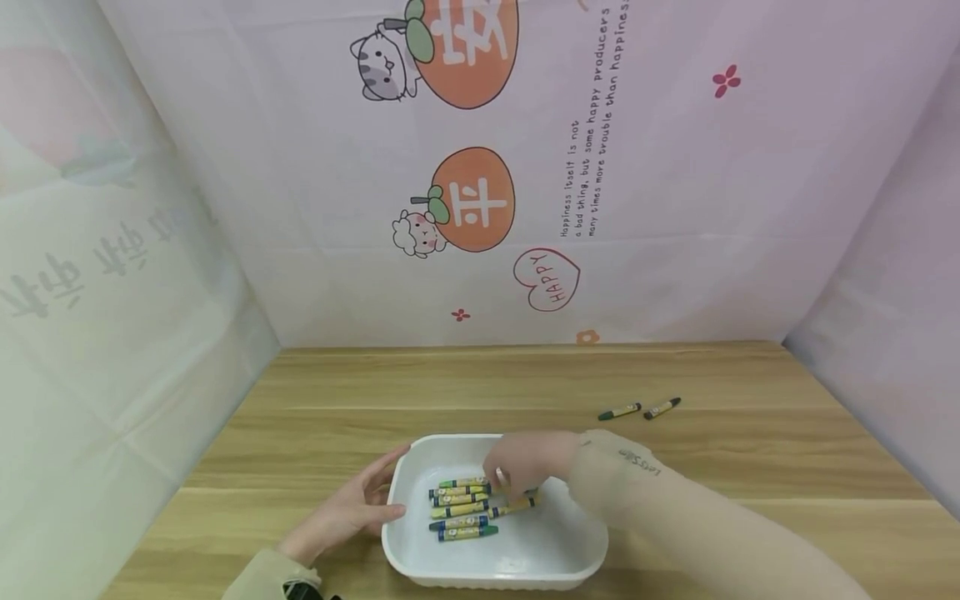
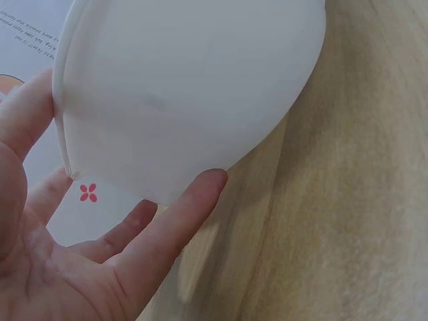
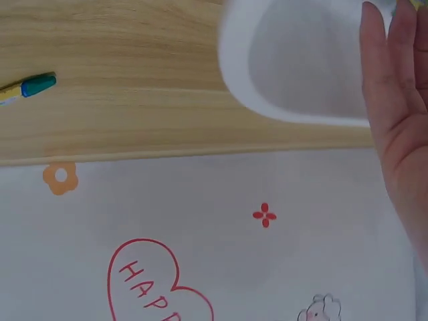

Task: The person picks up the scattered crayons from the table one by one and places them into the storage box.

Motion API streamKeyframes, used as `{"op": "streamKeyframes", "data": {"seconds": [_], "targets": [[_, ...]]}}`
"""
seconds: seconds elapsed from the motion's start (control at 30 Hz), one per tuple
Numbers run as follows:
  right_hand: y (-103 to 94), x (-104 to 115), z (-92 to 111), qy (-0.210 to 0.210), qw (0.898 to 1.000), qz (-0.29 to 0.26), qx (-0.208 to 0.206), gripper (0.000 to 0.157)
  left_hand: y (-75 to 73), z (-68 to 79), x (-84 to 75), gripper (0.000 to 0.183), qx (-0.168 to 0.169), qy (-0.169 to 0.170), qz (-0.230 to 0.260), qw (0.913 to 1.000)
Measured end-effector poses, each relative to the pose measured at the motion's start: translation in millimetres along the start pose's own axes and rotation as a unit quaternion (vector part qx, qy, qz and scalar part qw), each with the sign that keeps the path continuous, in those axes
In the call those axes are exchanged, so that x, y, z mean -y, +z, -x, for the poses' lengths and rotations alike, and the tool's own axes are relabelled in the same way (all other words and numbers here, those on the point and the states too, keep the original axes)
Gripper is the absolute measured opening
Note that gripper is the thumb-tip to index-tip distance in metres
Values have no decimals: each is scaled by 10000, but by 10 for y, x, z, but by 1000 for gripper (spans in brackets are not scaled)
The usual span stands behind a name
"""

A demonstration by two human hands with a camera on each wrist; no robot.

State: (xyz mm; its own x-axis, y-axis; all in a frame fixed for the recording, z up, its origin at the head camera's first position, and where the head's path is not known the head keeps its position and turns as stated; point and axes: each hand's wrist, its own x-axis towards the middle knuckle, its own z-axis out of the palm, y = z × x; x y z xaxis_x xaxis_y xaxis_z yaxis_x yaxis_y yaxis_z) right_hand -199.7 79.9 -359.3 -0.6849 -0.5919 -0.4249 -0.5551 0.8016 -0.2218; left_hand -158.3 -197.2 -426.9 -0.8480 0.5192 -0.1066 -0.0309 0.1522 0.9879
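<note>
A white plastic tub (image 1: 555, 550) stands on the table near me. My left hand (image 1: 356, 508) holds its left side, thumb over the rim and the other fingers along the outside. The left wrist view shows that hand (image 2: 100, 254) against the tub's pale wall (image 2: 194, 87). Several crayons (image 1: 459, 504) in yellow wrappers lie roughly in a row inside, and one tilted crayon (image 1: 513, 506) lies right of them. Reaching into the tub, my right hand (image 1: 528, 458) is over the crayons with fingers pointing down. The hand itself hides whether its fingertips pinch a crayon.
Two dark-green crayons (image 1: 620, 412) lie on the wooden table (image 1: 360, 392) beyond the tub, to the right. One green-tipped crayon (image 3: 30, 88) shows in the right wrist view. A printed cloth (image 1: 315, 208) hangs behind the table and along both sides.
</note>
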Motion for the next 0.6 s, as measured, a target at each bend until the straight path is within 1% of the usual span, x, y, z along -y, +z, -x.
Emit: {"op": "streamKeyframes", "data": {"seconds": [0.07,0.17,0.3,0.4,0.5,0.6], "targets": [[-37,-26,66,-118,9998,-157,-96,15,-1,0,-2,89,16,19,-17,10000],[-90,-89,179,-404,9981,-371,-291,16,-2,0,-1,89,26,38,-25,10000],[-132,-221,350,-837,9917,-697,-681,14,-1,-8,-6,89,2,18,-19,10000],[-140,-338,474,-1075,9840,-1060,-948,13,-1,-11,-2,89,-8,-1,-5,10000],[-121,-468,557,-1343,9739,-1382,-1203,14,2,-10,0,90,-8,-32,12,10000],[-61,-589,611,-1634,9631,-1553,-1467,14,2,-7,-1,90,-8,-32,0,10000]]}}
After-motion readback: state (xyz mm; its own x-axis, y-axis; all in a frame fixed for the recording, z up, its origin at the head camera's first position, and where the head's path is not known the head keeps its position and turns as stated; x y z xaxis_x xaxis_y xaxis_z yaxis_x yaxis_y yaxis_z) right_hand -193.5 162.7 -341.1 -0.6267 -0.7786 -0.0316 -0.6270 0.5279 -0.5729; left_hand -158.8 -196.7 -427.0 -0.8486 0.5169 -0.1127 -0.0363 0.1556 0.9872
